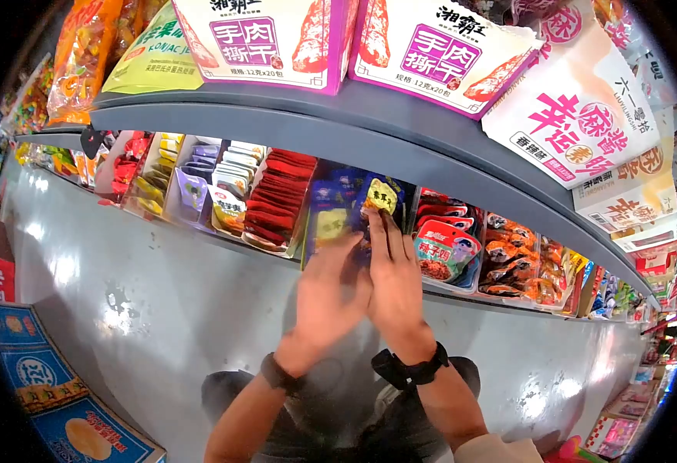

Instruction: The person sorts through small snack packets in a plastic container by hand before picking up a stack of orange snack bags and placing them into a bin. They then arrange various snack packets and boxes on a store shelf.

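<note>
My right hand (397, 282) reaches into a bin of dark blue snack packets (337, 189) on the lower shelf. Its fingers are stretched out, and the fingertips lie at the lower edge of a packet with a yellow panel (381, 196). Beside it, my left hand (327, 289) is over the front of the same bin, smeared by motion, so its fingers do not show clearly. A second yellow-panelled packet (332, 224) lies just above the left hand. Dark bands are on both wrists.
Red packets (278, 197) fill the bin on the left, and pouches with a red top (443, 247) the bin on the right. Above, a grey shelf edge (315, 127) overhangs the bins, bearing white-and-purple boxes (265, 38). Blue cartons (84, 432) stand on the floor at lower left.
</note>
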A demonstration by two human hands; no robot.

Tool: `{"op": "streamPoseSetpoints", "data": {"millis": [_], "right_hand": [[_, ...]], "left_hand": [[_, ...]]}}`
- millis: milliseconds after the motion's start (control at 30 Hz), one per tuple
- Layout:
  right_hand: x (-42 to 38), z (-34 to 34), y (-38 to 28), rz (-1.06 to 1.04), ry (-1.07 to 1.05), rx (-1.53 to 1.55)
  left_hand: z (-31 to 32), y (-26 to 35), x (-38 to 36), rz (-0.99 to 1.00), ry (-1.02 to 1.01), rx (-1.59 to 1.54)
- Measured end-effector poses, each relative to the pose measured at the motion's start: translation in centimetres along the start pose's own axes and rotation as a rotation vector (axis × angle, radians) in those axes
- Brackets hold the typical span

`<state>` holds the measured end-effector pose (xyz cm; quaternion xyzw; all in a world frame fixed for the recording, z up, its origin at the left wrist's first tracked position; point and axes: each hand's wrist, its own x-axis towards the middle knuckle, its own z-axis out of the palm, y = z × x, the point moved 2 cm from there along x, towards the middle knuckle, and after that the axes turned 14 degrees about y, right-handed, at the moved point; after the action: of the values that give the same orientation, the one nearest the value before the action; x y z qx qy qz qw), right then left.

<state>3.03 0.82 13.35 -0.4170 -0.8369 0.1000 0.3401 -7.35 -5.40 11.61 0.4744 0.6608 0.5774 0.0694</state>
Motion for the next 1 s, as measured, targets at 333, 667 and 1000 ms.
{"op": "streamPoseSetpoints", "data": {"millis": [333,667,1000], "right_hand": [[0.0,0.5,1.4,0.029,0.038,-0.025],[-0.2,-0.8,0.8,-0.079,0.378,0.115],[-3.6,-0.4,-3.0,-0.351,0.130,0.325]], "left_hand": [[-0.2,0.0,-0.3,-0.253,-0.053,-0.298],[-0.6,-1.4,0.2,-0.704,-0.051,-0.733],[-3.2,0.3,1.5,-0.847,-0.154,-1.443]]}}
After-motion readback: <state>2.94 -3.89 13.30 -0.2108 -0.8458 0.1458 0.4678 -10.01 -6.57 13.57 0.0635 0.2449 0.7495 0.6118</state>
